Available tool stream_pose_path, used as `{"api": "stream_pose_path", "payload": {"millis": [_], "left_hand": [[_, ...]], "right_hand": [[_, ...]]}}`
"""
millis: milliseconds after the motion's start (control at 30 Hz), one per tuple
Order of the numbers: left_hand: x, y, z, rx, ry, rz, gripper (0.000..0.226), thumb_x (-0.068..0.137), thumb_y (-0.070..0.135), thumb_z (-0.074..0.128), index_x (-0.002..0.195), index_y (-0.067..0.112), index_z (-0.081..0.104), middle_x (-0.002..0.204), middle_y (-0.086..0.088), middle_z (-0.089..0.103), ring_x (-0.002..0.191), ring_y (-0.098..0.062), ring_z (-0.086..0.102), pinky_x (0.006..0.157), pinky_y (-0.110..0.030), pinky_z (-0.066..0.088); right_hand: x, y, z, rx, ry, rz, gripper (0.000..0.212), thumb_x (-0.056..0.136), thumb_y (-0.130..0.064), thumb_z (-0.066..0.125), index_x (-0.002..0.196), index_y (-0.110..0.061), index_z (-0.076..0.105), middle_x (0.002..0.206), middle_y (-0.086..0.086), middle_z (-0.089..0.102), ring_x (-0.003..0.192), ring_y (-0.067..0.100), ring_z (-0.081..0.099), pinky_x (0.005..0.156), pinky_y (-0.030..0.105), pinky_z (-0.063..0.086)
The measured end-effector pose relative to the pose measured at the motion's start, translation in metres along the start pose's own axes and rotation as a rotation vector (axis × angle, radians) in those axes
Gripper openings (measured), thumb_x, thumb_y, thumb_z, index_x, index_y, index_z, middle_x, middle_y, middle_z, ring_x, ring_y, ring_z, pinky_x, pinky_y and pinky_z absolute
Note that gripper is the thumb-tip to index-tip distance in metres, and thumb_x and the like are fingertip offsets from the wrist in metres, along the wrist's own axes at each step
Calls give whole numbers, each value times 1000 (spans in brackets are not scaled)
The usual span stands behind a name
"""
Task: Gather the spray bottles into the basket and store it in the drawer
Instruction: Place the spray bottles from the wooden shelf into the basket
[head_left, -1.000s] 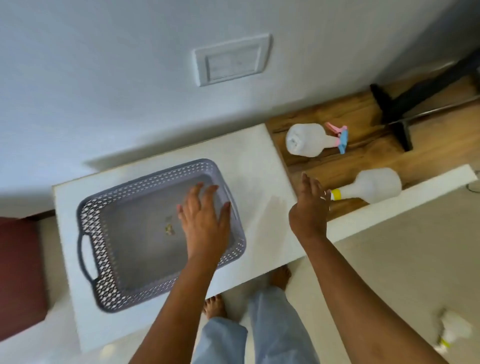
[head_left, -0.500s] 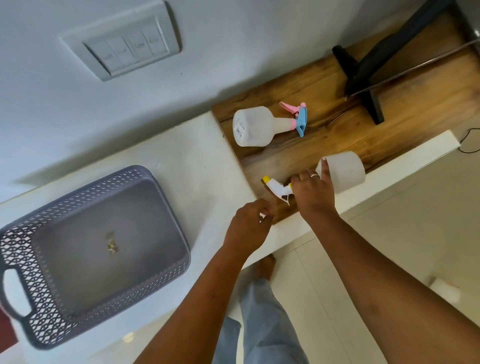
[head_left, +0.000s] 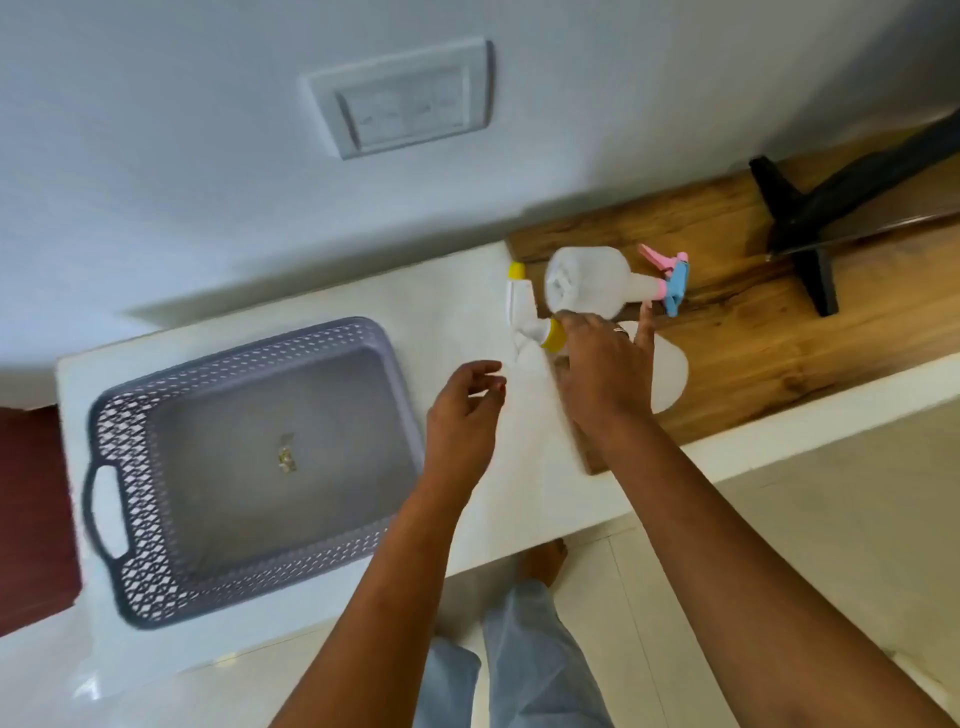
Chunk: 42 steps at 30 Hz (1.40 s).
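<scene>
A grey perforated basket (head_left: 130, 525) sits on the white counter at the left, holding only a small scrap. My right hand (head_left: 602, 374) grips a white spray bottle with a yellow collar and nozzle (head_left: 670, 374) around its neck, lifted over the seam between the white top and the wooden board. Just behind it, a second white spray bottle with a pink and blue trigger (head_left: 587, 280) lies on its side on the wood. My left hand (head_left: 462, 415) hovers empty with fingers loosely curled, between the basket and the held bottle.
A switch plate (head_left: 405, 104) is on the wall above. A black stand foot (head_left: 810, 234) rests on the wooden board (head_left: 779, 338) at the right. A dark red surface (head_left: 31, 519) borders the counter's left end. My legs and tiled floor lie below the counter edge.
My right hand closed on the yellow-nozzled bottle and carried it leftward toward the basket, nozzle now pointing away. My left hand came off the basket and hangs beside it.
</scene>
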<state>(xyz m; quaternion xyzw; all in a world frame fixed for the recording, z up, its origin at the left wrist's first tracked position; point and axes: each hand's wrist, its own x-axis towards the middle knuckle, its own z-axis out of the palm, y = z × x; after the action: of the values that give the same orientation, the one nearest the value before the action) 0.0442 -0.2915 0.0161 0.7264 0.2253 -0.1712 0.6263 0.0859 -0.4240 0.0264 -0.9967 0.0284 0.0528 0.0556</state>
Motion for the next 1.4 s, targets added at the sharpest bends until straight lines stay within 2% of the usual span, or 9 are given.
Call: {"api": "stream_pose_path", "payload": {"millis": [200,333,400,467,600,767,967,1267,1400], "left_hand": [[-10,10,-129,-242,263,73,21,92,4,50,106,15,60,101,-6,65,87,-18,62,79,-26,46],[-28,-2,-211,-274,414,99,19,91,6,53,101,20,62,98,-3,65,89,-17,61,80,-28,47],[-39,-13,-244,-254,460,124,21,90,7,54,102,22,62,97,2,65,89,-9,61,78,-17,48],[-47,-24,-267,-201,489,130,24,90,7,55,105,24,63,96,10,65,85,0,60,70,-4,45],[-55,-54,-302,-166,529,75,28,87,12,58,109,29,62,99,12,66,87,-3,60,74,-11,48],[-53,-85,-317,-156,518,-13,42,87,13,58,126,30,55,113,6,62,91,-9,61,76,-15,45],[-38,-102,-322,-72,454,-57,51,88,15,58,134,33,46,126,0,60,106,-15,60,93,-25,44],[-20,-107,-314,42,389,-17,52,88,12,56,138,24,44,132,-2,57,118,-19,55,96,-22,41],[-20,-108,-310,37,416,39,46,88,11,57,132,22,51,122,0,62,109,-15,59,84,-10,41]], "right_hand": [[-2,-129,-36,529,3,-55,40,83,-23,66,121,-20,56,118,4,66,112,28,58,114,49,26],[-18,-211,-42,906,-88,-135,36,80,-19,71,114,-16,61,107,1,68,95,18,60,76,14,42],[-29,-248,-34,1023,-174,-157,34,79,-15,72,111,-16,62,97,-4,65,82,9,57,65,3,38],[-39,-277,-20,1109,-271,-158,32,78,-12,71,108,-18,62,95,-7,64,85,8,59,73,13,42],[-57,-323,16,1090,-418,-212,32,78,-12,70,107,-20,57,106,-3,67,103,16,60,87,34,47],[-69,-354,49,1009,-469,-294,37,79,-5,69,111,-15,56,101,-4,63,101,16,60,82,24,44],[-64,-369,66,890,-436,-358,32,80,-2,67,109,-10,60,97,-1,63,95,21,61,88,34,50],[-59,-371,74,827,-420,-412,25,81,-2,65,106,-9,62,97,2,64,91,20,61,86,33,53],[-59,-367,76,846,-408,-416,25,80,0,64,103,-9,63,95,1,66,89,19,61,85,36,53]]}}
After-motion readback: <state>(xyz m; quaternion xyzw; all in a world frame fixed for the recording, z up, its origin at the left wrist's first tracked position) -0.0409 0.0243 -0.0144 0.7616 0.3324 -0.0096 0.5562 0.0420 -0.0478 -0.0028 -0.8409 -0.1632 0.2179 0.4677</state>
